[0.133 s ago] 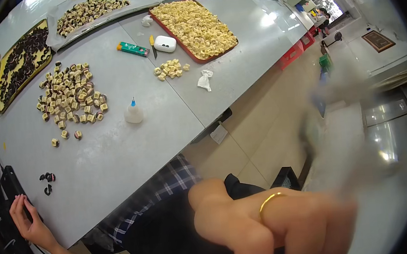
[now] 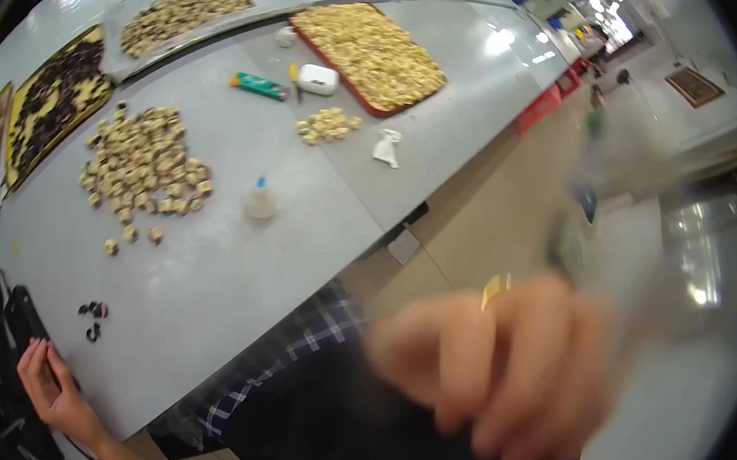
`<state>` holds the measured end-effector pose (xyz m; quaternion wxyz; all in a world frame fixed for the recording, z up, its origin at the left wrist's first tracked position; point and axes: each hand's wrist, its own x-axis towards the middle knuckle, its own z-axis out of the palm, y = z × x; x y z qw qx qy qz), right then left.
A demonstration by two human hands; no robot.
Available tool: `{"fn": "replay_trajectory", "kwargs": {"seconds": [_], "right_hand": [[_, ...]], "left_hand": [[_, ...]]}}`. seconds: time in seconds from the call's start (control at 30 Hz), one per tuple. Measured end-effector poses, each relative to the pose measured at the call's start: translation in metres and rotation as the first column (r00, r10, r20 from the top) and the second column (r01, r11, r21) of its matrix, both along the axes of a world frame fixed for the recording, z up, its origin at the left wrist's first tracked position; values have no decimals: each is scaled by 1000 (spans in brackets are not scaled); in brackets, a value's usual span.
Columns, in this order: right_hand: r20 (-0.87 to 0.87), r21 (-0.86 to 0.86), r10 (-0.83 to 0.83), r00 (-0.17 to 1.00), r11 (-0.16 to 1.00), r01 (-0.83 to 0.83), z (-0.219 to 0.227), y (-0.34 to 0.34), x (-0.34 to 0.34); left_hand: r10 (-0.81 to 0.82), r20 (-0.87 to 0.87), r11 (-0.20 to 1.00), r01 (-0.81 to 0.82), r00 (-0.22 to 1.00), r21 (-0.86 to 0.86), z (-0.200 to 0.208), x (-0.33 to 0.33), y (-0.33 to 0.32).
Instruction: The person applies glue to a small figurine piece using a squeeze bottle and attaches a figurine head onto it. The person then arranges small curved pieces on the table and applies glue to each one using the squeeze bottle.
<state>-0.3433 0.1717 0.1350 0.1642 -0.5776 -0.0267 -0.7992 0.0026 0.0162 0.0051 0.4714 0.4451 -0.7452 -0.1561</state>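
At the near left corner of the bench [image 2: 232,287], black bits [image 2: 93,333] lie loose, one showing pink. Left hand [image 2: 51,385] just beside them at the edge, fingers bent, thumb side apart from the rest with a gap between. Black bar [image 2: 25,307] right at its fingertips; can't tell if touching. Right hand [image 2: 498,377] raised close to the camera, well off the bench, fingers curled, gold ring [image 2: 496,290] on one; blurred, can't tell whether it is closed on something.

Farther in: big pile of two-tone cubes [image 2: 145,163], three strays on its near side. Bottle [image 2: 260,205] with blue tip upright to the right of the pile. Beyond it, small heap of pale cubes [image 2: 327,126], tissue [image 2: 387,148], green pack [image 2: 261,86], knife [image 2: 294,70], white case [image 2: 318,80]. Far side: red tray [image 2: 382,114] full of pale pieces, paper-lined tray [image 2: 124,69] of cubes, yellow tray [image 2: 67,140] with dark pieces.
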Motion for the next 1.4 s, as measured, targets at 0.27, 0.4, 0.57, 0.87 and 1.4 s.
{"fn": "replay_trajectory", "kwargs": {"seconds": [0.27,0.4,0.57,0.87,1.4], "right_hand": [[-523,642,-501,689,300,706,-104,-9,-48],[-650,709,-181,738,203,675,-115,-13,-50],[-700,697,-64,711,153,700,-128,-24,-61],[-538,828,-31,842,170,535,-115,-34,-57],[272,918,91,958,274,-287,-100,-113,-71]], "left_hand": [[-306,89,950,310,948,-32,45,-100,19],[-568,19,812,556,823,177,38,-134,32],[-764,72,635,727,641,262,17,-174,17],[-687,71,721,666,723,192,17,-194,14],[-434,-450,689,609,781,393,21,-182,14]]}}
